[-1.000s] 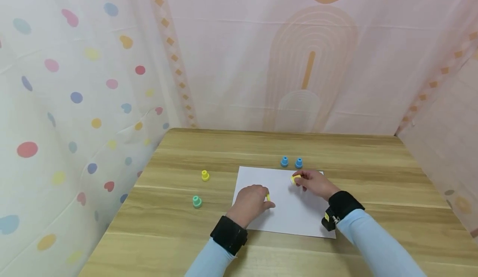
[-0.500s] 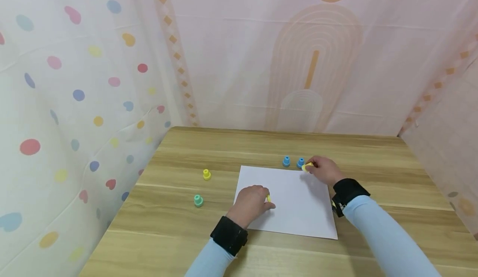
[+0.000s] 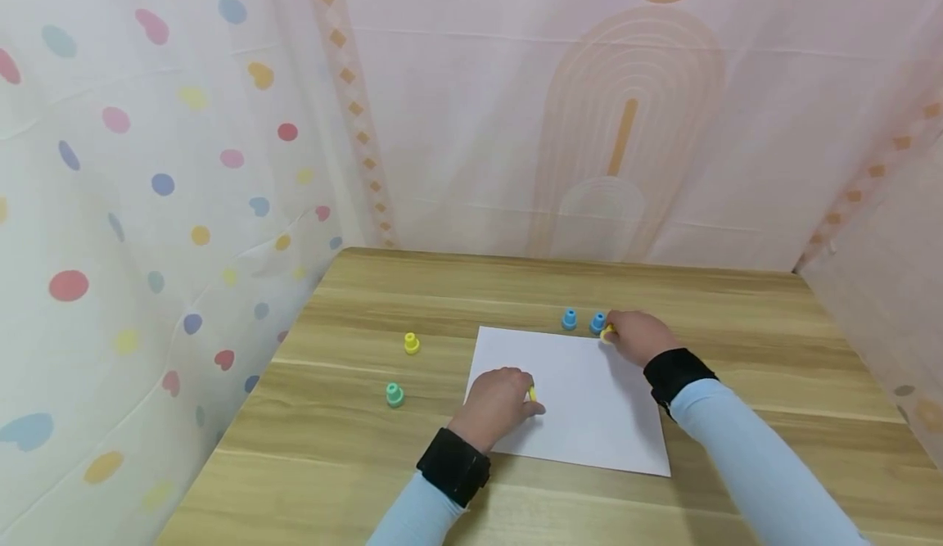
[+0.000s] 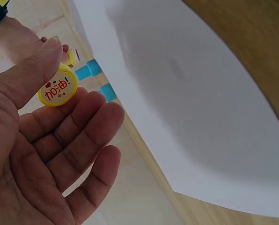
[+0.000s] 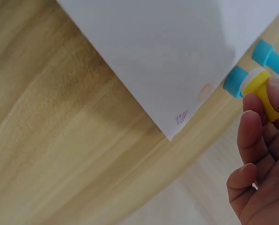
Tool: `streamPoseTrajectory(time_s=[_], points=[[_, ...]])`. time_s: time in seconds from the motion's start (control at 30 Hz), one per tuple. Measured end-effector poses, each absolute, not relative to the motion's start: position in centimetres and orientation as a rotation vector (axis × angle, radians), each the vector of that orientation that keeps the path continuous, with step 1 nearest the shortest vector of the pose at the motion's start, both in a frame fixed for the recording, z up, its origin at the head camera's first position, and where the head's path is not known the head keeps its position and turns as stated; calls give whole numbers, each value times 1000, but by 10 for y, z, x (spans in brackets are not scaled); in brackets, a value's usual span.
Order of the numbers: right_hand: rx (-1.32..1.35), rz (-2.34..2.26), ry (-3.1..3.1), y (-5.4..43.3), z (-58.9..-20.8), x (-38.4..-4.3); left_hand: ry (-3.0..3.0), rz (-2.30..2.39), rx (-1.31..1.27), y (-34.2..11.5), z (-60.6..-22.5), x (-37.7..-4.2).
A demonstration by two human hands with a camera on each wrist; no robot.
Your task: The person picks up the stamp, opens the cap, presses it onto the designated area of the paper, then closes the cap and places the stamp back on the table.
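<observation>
A yellow stamp [image 4: 57, 86], its round face printed with red marks and a heart, is pinched between my left thumb and forefinger. My left hand [image 3: 495, 403] is over the left part of a white sheet of paper [image 3: 582, 415]. My right hand [image 3: 641, 337] pinches another yellow stamp [image 5: 259, 86], whose wide end is whitish. That stamp is close beside a blue stamp [image 3: 597, 323], just past the paper's far edge. A second blue stamp [image 3: 570, 319] stands to its left. Near one paper corner show a small purple print [image 5: 181, 117] and an orange oval print [image 5: 204, 92].
Left of the paper stand a yellow stamp [image 3: 411, 343] and a green stamp [image 3: 394, 394] on the wooden table [image 3: 331, 464]. A patterned curtain [image 3: 471, 137] hangs behind the table and along its sides.
My right hand has carried its stamp from over the paper, rightward and away from me, to the near blue stamp. My left hand has stayed in place.
</observation>
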State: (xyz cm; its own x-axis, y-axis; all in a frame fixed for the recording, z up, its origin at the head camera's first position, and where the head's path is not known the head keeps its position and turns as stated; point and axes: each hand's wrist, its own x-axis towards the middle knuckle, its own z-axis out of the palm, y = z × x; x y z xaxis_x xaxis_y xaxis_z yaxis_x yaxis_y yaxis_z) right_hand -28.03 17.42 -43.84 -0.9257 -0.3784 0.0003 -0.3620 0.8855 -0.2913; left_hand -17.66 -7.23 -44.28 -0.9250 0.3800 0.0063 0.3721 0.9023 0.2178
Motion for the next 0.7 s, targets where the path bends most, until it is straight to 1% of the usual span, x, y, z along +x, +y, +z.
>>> streamPoseTrajectory(time_s=[0.2,0.7], points=[[-610,-316,3032,171,-446,-280,3025,336,592,-73,-444,-174],[-615,-219,3031,167,-450,-278,3010,336,573,-73,-446,-173]])
